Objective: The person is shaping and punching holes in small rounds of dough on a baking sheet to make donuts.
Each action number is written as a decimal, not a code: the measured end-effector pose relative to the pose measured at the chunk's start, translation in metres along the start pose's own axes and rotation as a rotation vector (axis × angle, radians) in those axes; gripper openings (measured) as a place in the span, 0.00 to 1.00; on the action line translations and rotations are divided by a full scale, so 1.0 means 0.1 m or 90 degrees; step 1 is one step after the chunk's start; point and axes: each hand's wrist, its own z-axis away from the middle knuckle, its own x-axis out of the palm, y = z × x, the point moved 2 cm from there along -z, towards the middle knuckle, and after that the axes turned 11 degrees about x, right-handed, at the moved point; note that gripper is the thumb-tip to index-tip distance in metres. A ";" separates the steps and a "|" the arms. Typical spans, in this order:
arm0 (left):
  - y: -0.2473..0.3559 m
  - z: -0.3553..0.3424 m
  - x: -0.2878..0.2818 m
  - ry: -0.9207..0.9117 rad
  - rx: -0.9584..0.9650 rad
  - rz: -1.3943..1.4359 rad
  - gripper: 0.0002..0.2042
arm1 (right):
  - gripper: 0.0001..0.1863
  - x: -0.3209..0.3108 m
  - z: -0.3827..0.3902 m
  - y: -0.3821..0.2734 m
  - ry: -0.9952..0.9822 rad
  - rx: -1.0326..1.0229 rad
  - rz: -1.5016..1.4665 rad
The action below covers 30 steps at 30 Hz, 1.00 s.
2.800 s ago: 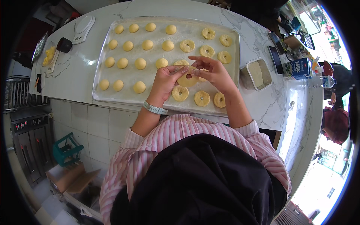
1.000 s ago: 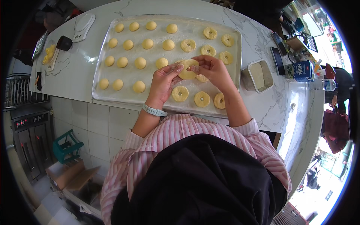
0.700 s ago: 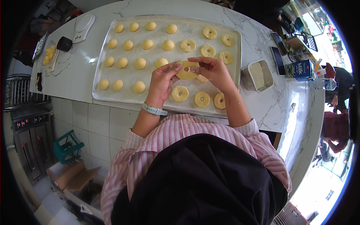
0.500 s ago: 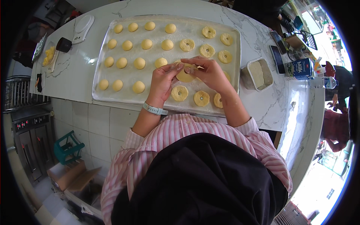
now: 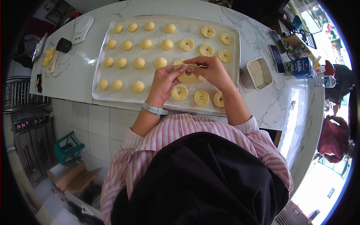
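Observation:
Between my hands, raised over the tray, is a flattened ring of yellow dough (image 5: 186,78) with a hole near its upper edge. My left hand (image 5: 165,80) pinches its left rim with thumb and fingers. Gripping the upper right rim, my right hand (image 5: 210,72) has its fingertips close to the hole. Beneath lies a large floured metal baking tray (image 5: 153,98). Round dough balls (image 5: 139,63) fill its left and middle in rows. Dough rings (image 5: 201,98) with small holes sit on the right side, some partly hidden behind my hands.
Right of the tray stands a square metal tin (image 5: 257,74) holding pale flour. Beyond it are two phones (image 5: 276,59), a milk carton (image 5: 299,69) and a plastic bottle (image 5: 324,82). A white scale (image 5: 82,29) and a black cup (image 5: 64,45) stand at the left.
The hole in the held dough ring looks wider and plainer now. My right hand has shifted slightly right, while my left hand keeps its pinch.

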 end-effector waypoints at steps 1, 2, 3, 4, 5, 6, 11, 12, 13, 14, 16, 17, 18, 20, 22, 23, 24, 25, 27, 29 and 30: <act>0.01 0.00 0.00 0.014 0.008 -0.012 0.11 | 0.17 0.00 0.00 -0.01 0.007 -0.040 0.024; 0.02 0.00 0.00 0.022 0.019 -0.020 0.11 | 0.17 0.01 0.00 -0.02 -0.024 -0.091 0.048; 0.03 0.01 0.00 0.031 0.031 -0.028 0.12 | 0.17 -0.01 0.00 -0.01 0.006 -0.055 0.033; 0.04 0.01 0.00 0.037 0.030 -0.023 0.12 | 0.16 -0.01 0.00 0.00 -0.004 -0.029 0.019; 0.04 0.01 0.00 0.044 0.028 -0.017 0.12 | 0.16 -0.02 0.00 0.02 0.011 0.016 0.007; 0.04 0.02 0.01 0.052 0.028 -0.006 0.12 | 0.16 -0.01 0.01 0.02 0.004 0.005 -0.001; 0.02 0.00 0.04 0.029 0.039 0.000 0.12 | 0.16 0.00 0.04 -0.01 -0.039 -0.065 -0.028; 0.01 0.00 0.03 0.043 0.044 -0.003 0.12 | 0.16 -0.02 0.03 0.00 -0.001 -0.031 -0.043; 0.02 0.00 0.02 0.048 0.044 -0.004 0.11 | 0.16 -0.03 0.03 0.01 -0.004 -0.013 -0.059; 0.01 0.00 0.01 0.049 0.030 -0.007 0.10 | 0.16 -0.04 0.03 0.02 0.008 0.021 -0.078; 0.00 0.01 0.00 0.020 0.011 -0.007 0.10 | 0.16 -0.05 0.03 0.04 0.004 0.014 -0.053; -0.01 0.01 0.01 -0.009 0.006 -0.006 0.11 | 0.16 -0.05 0.02 0.04 0.028 0.011 -0.047; -0.01 0.01 0.02 -0.049 0.006 0.004 0.12 | 0.16 -0.04 0.02 0.03 -0.010 -0.032 0.006; -0.02 0.00 0.01 -0.020 -0.003 -0.019 0.12 | 0.17 -0.01 0.03 0.00 -0.063 -0.144 0.104; -0.02 0.00 0.01 -0.001 0.001 -0.020 0.12 | 0.17 -0.02 0.03 0.00 -0.051 -0.092 0.074; -0.01 0.00 0.01 0.011 0.008 -0.015 0.12 | 0.16 -0.03 0.03 -0.01 -0.066 -0.070 0.065; 0.00 0.01 0.00 0.025 0.014 -0.010 0.12 | 0.16 -0.06 0.04 -0.02 -0.043 -0.032 0.049; 0.00 0.01 0.01 0.025 0.003 -0.011 0.13 | 0.16 -0.08 0.05 -0.02 -0.029 0.009 0.038; 0.00 0.02 0.01 0.021 -0.016 -0.003 0.13 | 0.16 -0.08 0.06 -0.02 -0.014 0.041 0.018; 0.00 0.02 0.03 0.007 -0.003 -0.026 0.12 | 0.16 -0.05 0.08 -0.03 -0.045 -0.008 -0.013; 0.01 0.01 0.03 -0.011 0.012 -0.024 0.11 | 0.16 -0.04 0.08 -0.03 -0.013 -0.018 -0.012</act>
